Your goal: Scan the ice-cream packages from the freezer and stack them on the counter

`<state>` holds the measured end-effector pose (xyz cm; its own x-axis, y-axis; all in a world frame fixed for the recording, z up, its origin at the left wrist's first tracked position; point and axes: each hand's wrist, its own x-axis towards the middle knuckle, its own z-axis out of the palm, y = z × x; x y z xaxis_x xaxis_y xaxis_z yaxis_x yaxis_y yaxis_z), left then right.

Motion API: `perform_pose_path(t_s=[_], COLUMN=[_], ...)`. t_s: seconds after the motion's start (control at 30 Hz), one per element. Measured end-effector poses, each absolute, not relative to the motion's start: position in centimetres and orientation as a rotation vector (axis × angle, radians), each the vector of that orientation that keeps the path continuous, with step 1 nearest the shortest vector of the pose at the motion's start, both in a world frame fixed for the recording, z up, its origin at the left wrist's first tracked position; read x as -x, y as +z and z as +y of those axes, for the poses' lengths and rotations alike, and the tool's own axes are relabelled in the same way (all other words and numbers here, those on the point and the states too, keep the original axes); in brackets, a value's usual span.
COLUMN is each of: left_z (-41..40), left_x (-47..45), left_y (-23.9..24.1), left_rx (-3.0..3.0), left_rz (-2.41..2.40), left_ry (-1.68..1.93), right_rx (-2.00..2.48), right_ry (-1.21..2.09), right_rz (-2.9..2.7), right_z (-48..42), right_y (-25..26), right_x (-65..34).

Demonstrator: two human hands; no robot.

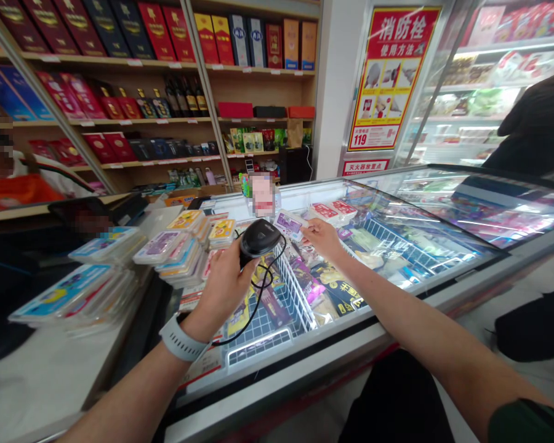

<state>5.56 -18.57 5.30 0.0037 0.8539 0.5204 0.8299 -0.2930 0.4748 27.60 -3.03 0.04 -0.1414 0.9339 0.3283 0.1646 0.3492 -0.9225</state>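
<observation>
My left hand is closed around the handle of a black barcode scanner, whose dark cable loops down over the freezer glass. Out over the glass, my right hand pinches the right edge of a flat purple-and-white package. The scanner's head is just left of this package, apart from it. Beyond my right hand lie red-and-white flat packs on the glass. Left of the scanner, stacks of flat packs in clear plastic stand on the freezer top, with a yellow one nearest it.
The glass-topped freezer holds wire baskets with bagged food. More stacked packs lie on the white counter. At the left is a person in an orange garment; a dark-clothed person stands right. Shelves of boxes and bottles line the back.
</observation>
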Motion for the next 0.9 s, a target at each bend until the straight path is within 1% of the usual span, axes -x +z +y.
perform_pose_path(t_s=[0.5,0.9], left_z=[-18.79,-18.83], left_x=[-5.84,-5.73], left_y=[5.59,5.56], left_rx=[-2.231,-2.212], left_rz=[1.881,1.845], left_ry=[1.123,1.159], right_rx=[1.012,1.025], right_ry=[0.931,0.928], right_rz=[-1.599,-1.613], right_z=[-3.24,-3.28], right_y=[-0.05,0.04], right_x=[-27.50,-27.61])
